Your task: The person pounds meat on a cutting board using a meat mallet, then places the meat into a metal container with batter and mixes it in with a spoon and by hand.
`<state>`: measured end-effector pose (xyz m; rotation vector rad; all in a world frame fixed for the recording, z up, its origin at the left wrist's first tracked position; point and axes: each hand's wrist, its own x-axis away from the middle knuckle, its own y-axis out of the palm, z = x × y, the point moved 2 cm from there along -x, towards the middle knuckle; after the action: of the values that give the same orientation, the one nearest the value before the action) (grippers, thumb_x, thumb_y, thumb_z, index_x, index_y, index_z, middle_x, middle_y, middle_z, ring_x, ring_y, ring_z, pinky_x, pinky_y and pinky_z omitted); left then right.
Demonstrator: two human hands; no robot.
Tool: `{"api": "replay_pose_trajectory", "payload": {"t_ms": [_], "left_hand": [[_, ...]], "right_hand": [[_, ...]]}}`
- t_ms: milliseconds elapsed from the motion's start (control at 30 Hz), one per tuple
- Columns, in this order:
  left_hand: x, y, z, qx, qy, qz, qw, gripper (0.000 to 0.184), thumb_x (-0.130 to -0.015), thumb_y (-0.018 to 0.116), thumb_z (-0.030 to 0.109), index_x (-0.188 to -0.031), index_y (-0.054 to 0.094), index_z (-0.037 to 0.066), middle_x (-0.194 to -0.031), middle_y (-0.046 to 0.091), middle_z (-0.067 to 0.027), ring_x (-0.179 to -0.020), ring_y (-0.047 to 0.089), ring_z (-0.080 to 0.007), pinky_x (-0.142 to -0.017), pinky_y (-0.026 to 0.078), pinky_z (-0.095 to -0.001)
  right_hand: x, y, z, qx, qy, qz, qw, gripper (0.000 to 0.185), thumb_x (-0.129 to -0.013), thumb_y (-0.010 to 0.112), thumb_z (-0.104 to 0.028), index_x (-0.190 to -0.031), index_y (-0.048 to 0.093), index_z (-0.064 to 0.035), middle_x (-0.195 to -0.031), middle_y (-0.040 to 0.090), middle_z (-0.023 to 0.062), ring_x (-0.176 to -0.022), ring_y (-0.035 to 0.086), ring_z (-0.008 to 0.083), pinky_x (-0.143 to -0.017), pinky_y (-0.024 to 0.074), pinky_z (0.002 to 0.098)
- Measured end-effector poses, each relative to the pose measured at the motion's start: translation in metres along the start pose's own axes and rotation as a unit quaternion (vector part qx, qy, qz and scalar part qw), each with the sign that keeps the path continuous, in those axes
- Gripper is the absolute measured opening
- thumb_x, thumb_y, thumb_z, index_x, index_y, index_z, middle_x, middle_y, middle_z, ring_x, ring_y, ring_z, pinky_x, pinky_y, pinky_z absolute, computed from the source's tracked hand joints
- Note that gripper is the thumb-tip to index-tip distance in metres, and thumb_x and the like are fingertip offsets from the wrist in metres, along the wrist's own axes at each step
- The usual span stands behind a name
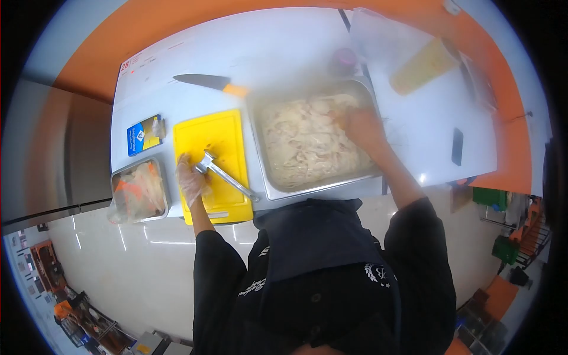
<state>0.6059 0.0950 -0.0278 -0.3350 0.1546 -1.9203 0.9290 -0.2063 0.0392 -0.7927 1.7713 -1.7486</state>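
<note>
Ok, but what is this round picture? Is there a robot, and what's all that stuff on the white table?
No robot here! A person wears a camera on their head, and this one picture looks down past their dark clothes at their own hands.

The left hand, in a see-through glove, is by the head of a metal hammer-like tool on a yellow board. I can't tell if it grips the tool. The right hand reaches to a big metal tray of pale, wet-looking pieces. It's blurry, so I can't see what it holds.

On the white table there's also a knife behind the board, a blue-and-yellow box and a smaller tray with something orange and pale in it.
</note>
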Motion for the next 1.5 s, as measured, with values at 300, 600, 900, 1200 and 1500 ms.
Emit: {"api": "replay_pose_trajectory", "payload": {"t_ms": [300,600,900,1200,1500], "left_hand": [[-0.030,-0.018,-0.050,-0.281,0.235,-0.002,0.931,0.018,-0.092,0.048,0.004,-0.108,0.055,-0.002,-0.097,0.061,-0.0125,-0.058,0.059,-0.0211,-0.041,0.048,-0.0321],[-0.022,-0.015,-0.030,-0.291,0.159,-0.025,0.943,0.031,-0.089,0.046,-0.004,-0.119,0.054,-0.006,-0.112,0.060,-0.0179,-0.062,0.063,-0.0237,-0.042,0.050,-0.0321],[-0.006,-0.007,-0.007,-0.044,0.005,-0.023,0.999,0.024,-0.098,0.046,0.020,-0.111,0.058,0.003,-0.091,0.060,-0.0093,-0.059,0.058,-0.0190,-0.041,0.046,-0.0305],[-0.012,-0.009,-0.020,-0.051,-0.023,-0.010,0.998,0.026,-0.098,0.046,0.023,-0.111,0.058,0.004,-0.088,0.060,-0.0086,-0.054,0.056,-0.0184,-0.041,0.045,-0.0314],[-0.021,-0.010,-0.031,-0.045,0.012,-0.024,0.999,0.018,-0.097,0.045,0.016,-0.104,0.055,0.004,-0.078,0.058,-0.0090,-0.053,0.057,-0.0205,-0.037,0.044,-0.0343]], "right_hand": [[-0.009,-0.024,0.014,0.066,0.031,-0.021,0.997,0.018,-0.078,0.062,-0.008,-0.094,0.060,-0.0024,-0.093,0.065,0.0167,-0.082,0.069,0.0315,-0.067,0.0559,0.0401],[-0.041,0.017,0.039,-0.017,0.042,-0.076,0.996,0.022,-0.081,0.059,-0.014,-0.094,0.064,0.0022,-0.097,0.066,0.0221,-0.091,0.067,0.0344,-0.080,0.0539,0.0424],[-0.033,0.016,0.066,-0.391,0.111,-0.115,0.906,0.028,-0.083,0.060,-0.018,-0.088,0.067,0.0081,-0.087,0.068,0.0236,-0.081,0.068,0.0303,-0.073,0.0515,0.0407],[-0.020,0.043,0.038,-0.222,0.007,-0.045,0.974,0.027,-0.086,0.061,-0.021,-0.097,0.063,0.0034,-0.084,0.067,0.0226,-0.079,0.068,0.0284,-0.070,0.0513,0.0430],[0.000,-0.015,-0.020,-0.075,0.020,-0.022,0.997,0.022,-0.088,0.059,-0.020,-0.098,0.060,0.0001,-0.092,0.066,0.0209,-0.085,0.067,0.0349,-0.072,0.0533,0.0442]]}}
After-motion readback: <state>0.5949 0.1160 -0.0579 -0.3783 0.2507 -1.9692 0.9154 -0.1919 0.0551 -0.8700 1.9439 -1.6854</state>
